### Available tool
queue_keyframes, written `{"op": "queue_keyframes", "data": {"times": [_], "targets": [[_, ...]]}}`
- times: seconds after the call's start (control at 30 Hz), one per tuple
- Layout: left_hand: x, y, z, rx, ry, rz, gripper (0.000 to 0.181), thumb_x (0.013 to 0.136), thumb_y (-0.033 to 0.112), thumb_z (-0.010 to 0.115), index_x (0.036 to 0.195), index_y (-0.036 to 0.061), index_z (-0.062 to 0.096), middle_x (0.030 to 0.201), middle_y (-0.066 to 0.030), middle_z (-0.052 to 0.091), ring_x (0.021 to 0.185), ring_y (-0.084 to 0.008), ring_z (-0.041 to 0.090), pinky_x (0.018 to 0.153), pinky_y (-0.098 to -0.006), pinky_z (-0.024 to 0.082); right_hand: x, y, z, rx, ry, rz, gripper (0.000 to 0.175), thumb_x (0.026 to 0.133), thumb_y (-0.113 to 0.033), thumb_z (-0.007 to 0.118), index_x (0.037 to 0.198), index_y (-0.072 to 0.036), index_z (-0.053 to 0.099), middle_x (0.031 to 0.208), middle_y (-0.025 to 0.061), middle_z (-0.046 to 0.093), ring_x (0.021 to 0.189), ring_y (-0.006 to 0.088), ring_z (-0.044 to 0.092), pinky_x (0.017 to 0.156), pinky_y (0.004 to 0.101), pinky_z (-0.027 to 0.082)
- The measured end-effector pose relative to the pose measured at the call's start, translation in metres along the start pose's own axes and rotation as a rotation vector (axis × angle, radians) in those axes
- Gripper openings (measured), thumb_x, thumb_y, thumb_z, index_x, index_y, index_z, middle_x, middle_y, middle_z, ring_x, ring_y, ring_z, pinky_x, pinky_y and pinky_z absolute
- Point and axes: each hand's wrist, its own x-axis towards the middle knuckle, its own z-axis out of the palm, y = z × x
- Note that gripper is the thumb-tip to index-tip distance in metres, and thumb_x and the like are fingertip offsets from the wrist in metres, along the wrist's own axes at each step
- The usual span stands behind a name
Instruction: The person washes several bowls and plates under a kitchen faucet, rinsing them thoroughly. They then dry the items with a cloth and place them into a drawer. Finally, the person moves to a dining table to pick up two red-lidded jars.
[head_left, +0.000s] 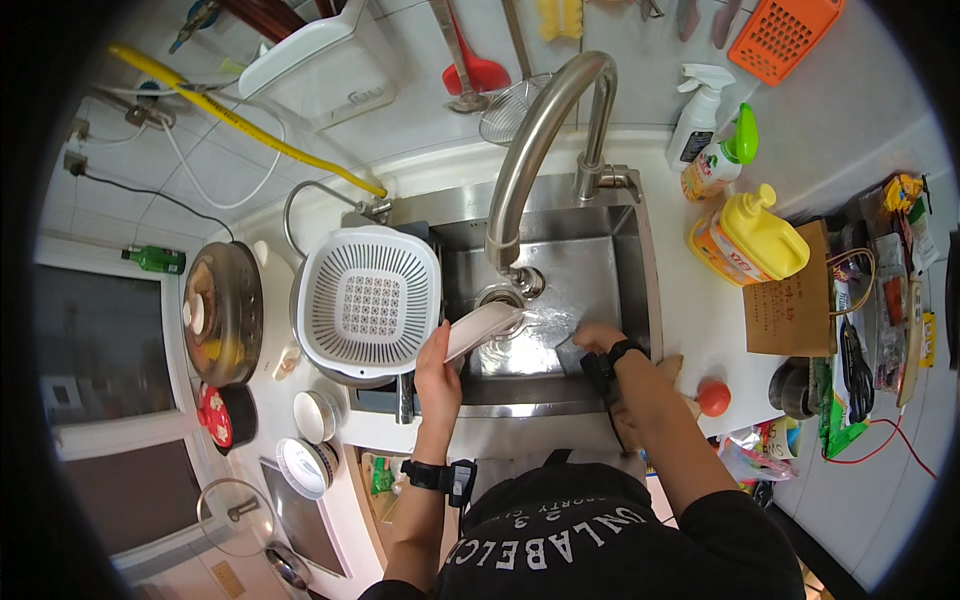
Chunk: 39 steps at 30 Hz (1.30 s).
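Note:
My left hand (439, 379) grips the near end of a pale shallow dish (484, 330), tilted on edge over the stainless steel sink (600, 259). The dish's far end is close to the drain and just below the spout of the gooseneck faucet (517, 180). Water splashes on the sink floor beside it. My right hand (598, 339) is low in the sink at the right, slightly blurred, fingers curled. Something greyish is by its fingertips, and I cannot make out whether it is held. Both wrists wear black straps.
A white plastic colander (371, 300) rests over a pan left of the sink; the pan's handle (405, 397) points towards me. Stacked bowls (315, 416) stand farther left. On the right are a yellow pump bottle (750, 236), spray bottles (697, 120), a paper bag (787, 300) and a red round fruit or vegetable (713, 397).

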Motion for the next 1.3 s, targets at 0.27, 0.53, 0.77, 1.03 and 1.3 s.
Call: {"op": "queue_keyframes", "data": {"times": [0.27, 0.53, 0.77, 1.03, 1.3], "targets": [[-0.017, 0.014, -0.022, 0.075, 0.107, 0.002, 0.054, 0.071, -0.014, 0.043, 0.122, 0.0032, 0.046, 0.112, -0.0211, 0.053, 0.104, -0.0359, 0.050, 0.091, -0.0390, 0.038, -0.018, -0.022, -0.004, 0.310, 0.229, -0.254, 0.034, 0.071, -0.030, 0.064, 0.058, 0.000, 0.056, 0.052, 0.0083, 0.054, 0.044, 0.0180, 0.049, 0.044, 0.0335, 0.041], [-0.043, 0.019, -0.026, 0.074, 0.271, -0.077, 0.050, 0.074, -0.013, 0.044, 0.121, 0.0037, 0.047, 0.111, -0.0219, 0.053, 0.102, -0.0366, 0.052, 0.090, -0.0392, 0.040, -0.042, -0.045, -0.007, 0.202, 0.219, -0.425, 0.036, 0.069, -0.032, 0.068, 0.062, 0.003, 0.059, 0.057, 0.0094, 0.059, 0.050, 0.0183, 0.056, 0.050, 0.0332, 0.045], [-0.051, 0.026, -0.015, 0.029, 0.331, -0.172, 0.052, 0.074, -0.014, 0.044, 0.123, 0.0046, 0.046, 0.113, -0.0206, 0.053, 0.104, -0.0351, 0.051, 0.090, -0.0382, 0.039, 0.027, -0.025, 0.009, -0.081, 0.281, -0.414, 0.027, 0.068, -0.028, 0.066, 0.073, -0.002, 0.064, 0.069, 0.0078, 0.062, 0.061, 0.0187, 0.056, 0.056, 0.0331, 0.045], [-0.055, 0.013, -0.007, -0.015, 0.356, -0.270, 0.048, 0.077, -0.012, 0.043, 0.123, 0.0031, 0.045, 0.114, -0.0210, 0.052, 0.105, -0.0361, 0.050, 0.090, -0.0381, 0.038, 0.044, -0.033, 0.035, -0.609, 0.410, -0.516, 0.033, 0.074, -0.031, 0.051, 0.083, -0.004, 0.067, 0.106, 0.0238, 0.056, 0.106, 0.0357, 0.048, 0.089, 0.0380, 0.040], [-0.053, -0.004, -0.010, -0.297, 0.383, -0.366, 0.038, 0.084, -0.006, 0.041, 0.122, 0.0010, 0.046, 0.113, -0.0211, 0.053, 0.104, -0.0307, 0.053, 0.087, -0.0317, 0.040, -0.009, -0.047, 0.009, -0.393, 0.333, -0.326, 0.041, 0.072, -0.036, 0.054, 0.083, 0.002, 0.065, 0.092, 0.0230, 0.061, 0.088, 0.0357, 0.058, 0.079, 0.0395, 0.045]]}}
